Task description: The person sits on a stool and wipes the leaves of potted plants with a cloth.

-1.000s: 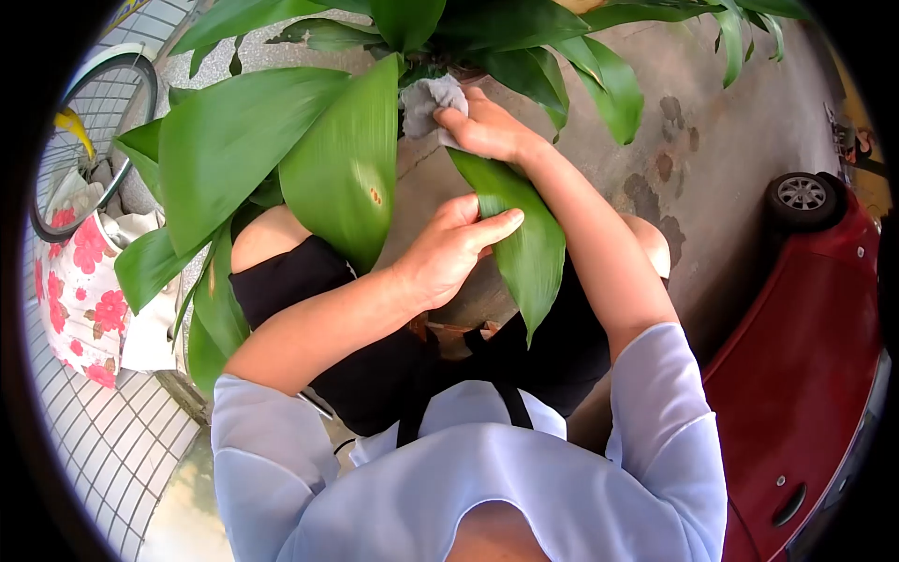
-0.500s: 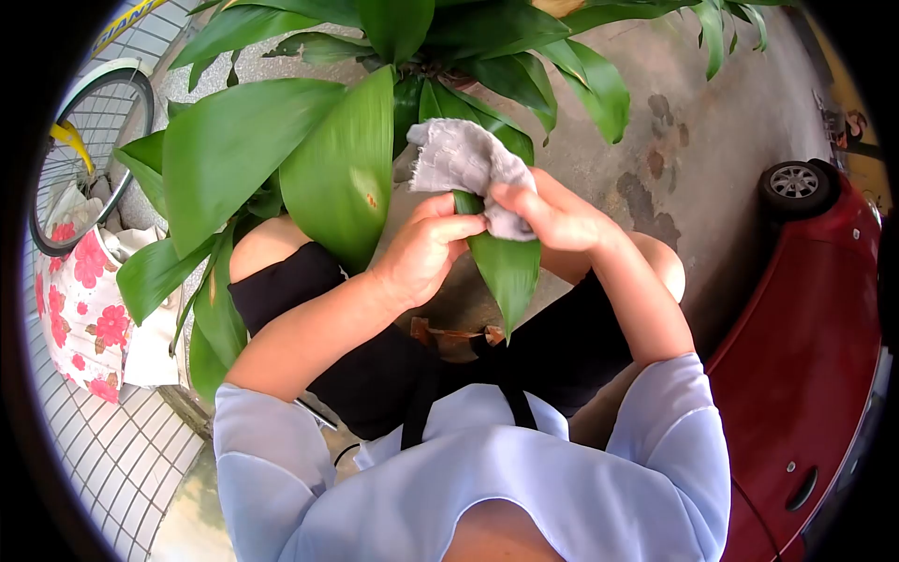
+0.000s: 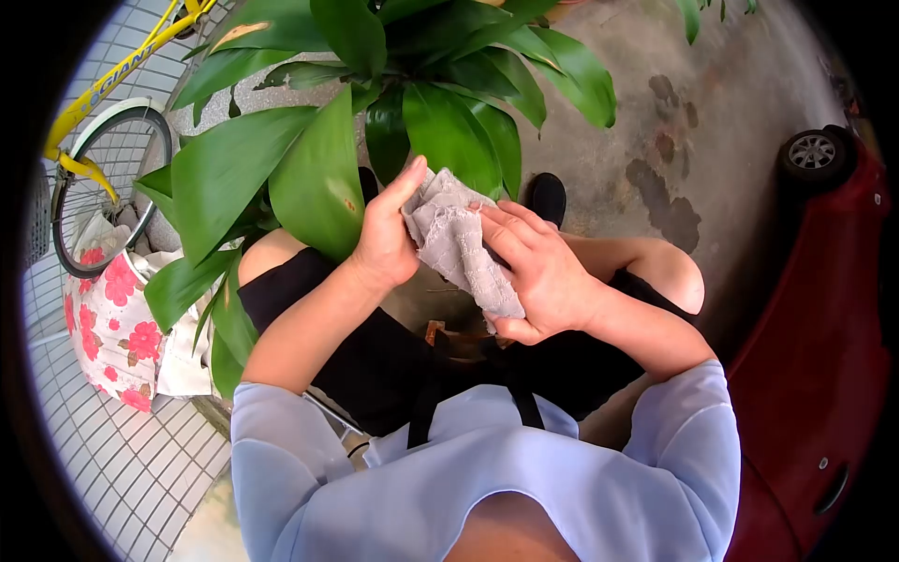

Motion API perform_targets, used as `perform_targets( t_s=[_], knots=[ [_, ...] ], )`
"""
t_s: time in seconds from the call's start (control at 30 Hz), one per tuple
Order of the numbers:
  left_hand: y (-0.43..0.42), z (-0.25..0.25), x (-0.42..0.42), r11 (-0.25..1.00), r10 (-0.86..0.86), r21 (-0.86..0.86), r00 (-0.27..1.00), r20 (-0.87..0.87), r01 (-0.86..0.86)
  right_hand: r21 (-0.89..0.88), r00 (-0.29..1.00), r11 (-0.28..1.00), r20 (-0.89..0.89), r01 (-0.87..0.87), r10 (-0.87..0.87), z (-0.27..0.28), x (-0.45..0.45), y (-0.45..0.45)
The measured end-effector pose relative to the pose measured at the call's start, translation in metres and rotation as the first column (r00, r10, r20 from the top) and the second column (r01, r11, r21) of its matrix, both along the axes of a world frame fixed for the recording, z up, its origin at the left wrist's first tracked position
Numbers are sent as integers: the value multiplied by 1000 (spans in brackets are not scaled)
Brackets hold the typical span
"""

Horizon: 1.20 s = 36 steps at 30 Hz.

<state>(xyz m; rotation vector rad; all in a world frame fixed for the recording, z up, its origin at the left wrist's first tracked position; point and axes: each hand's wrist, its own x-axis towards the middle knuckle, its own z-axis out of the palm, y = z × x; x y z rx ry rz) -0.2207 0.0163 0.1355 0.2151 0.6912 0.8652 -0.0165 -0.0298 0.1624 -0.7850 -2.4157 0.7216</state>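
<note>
A crumpled grey cloth (image 3: pixel 454 239) with frayed edges is between my two hands, above my lap. My left hand (image 3: pixel 389 234) grips its left side, thumb pointing up and the other fingers hidden behind it. Across the right side lies my right hand (image 3: pixel 546 276), fingers bent over the fabric and thumb at its lower corner. Just beyond the cloth spread the broad green leaves (image 3: pixel 449 136) of a large plant. One wide leaf (image 3: pixel 320 183) with a small brown spot hangs close to my left hand.
At the left, a yellow bicycle (image 3: pixel 108 84) stands on white tiles (image 3: pixel 103 468), with a floral-patterned cloth item (image 3: pixel 117 328) below its wheel. A dark red car (image 3: pixel 815 347) is at the right. Wet patches (image 3: pixel 660 201) mark the concrete floor.
My hands have come away from the narrow leaf they were holding, which no longer shows between them. Both now hold the cloth, lower and nearer my body. The view has shifted slightly.
</note>
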Motion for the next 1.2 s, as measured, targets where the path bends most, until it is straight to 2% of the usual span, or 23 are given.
perform_targets(
  t_s=[0.03, 0.13, 0.17, 0.2, 0.23, 0.27, 0.33, 0.37, 0.4, 0.47, 0.5, 0.53, 0.6, 0.67, 0.7, 0.8, 0.83, 0.93, 1.2],
  knots=[
    [1, 1, 1, 1000, -15, 0, 1000, 6, 15, 53, 998, 998, -43, 38, -36, 0, 0, 1],
    [5, 17, 4, 1000, -4, -29, 1000, 28, 4, -47, 986, 999, -167, -14, 6, -3, 1, 3],
    [6, 22, 4, 999, 12, -44, 999, 34, -10, -178, 993, 981, -96, -82, 65, -6, 2, 2],
    [7, 20, 2, 998, 6, 57, 999, -44, -4, -310, 990, 941, -35, -138, 134, -10, 2, 0],
    [9, 18, -1, 988, 7, 155, 992, -123, 12, -427, 987, 890, -61, -159, 147, -18, 3, 0],
    [11, 15, -4, 967, 15, 251, 980, -198, 36, -626, 996, 775, -27, -87, 90, -23, 10, 8],
    [12, 15, -10, 975, 28, 223, 983, -183, 14, -904, 995, 420, 94, 76, 22, -28, 30, 27],
    [12, 16, -13, 978, 16, 206, 985, -174, 21, -965, 935, 263, -105, -12, -340, -24, 32, 28],
    [12, 18, -16, 981, 2, 190, 986, -166, 30, -976, 706, 147, -217, -159, -674, -18, 33, 29],
    [15, 27, -20, 983, 24, 185, 993, -118, -2, -909, 421, 225, -368, -351, -829, -14, 43, 49],
    [15, 29, -21, 983, 32, 181, 995, -94, -14, -912, 367, 259, -371, -319, -853, -13, 45, 54],
    [14, 28, -20, 986, 21, 165, 995, -94, -5, -902, 336, 228, -357, -367, -872, -12, 40, 57],
    [8, 26, -17, 991, -5, 133, 995, -98, 18, -932, 399, 73, -223, -356, -890, -24, 27, 56],
    [2, 19, -12, 988, -86, 119, 986, -141, 103, -847, 443, -60, -215, -529, -870, -34, 6, 50],
    [-1, 18, -10, 980, -162, 92, 976, -145, 177, -835, 459, -45, -255, -548, -851, -39, -4, 50],
    [-12, 5, -4, 941, -241, 137, 897, -370, 310, -832, 454, 14, -316, -554, -833, -44, -30, 64],
    [-14, 3, -2, 943, -247, 122, 897, -366, 310, -838, 443, 52, -339, -543, -830, -52, -33, 77],
    [-18, -2, 4, 941, -263, 102, 888, -378, 322, -851, 472, 46, -334, -523, -816, -73, -36, 115],
    [-24, -14, 3, 932, -285, 65, 832, -476, 356, -866, 381, 40, -259, -498, -888, -94, -70, 166]
  ],
)
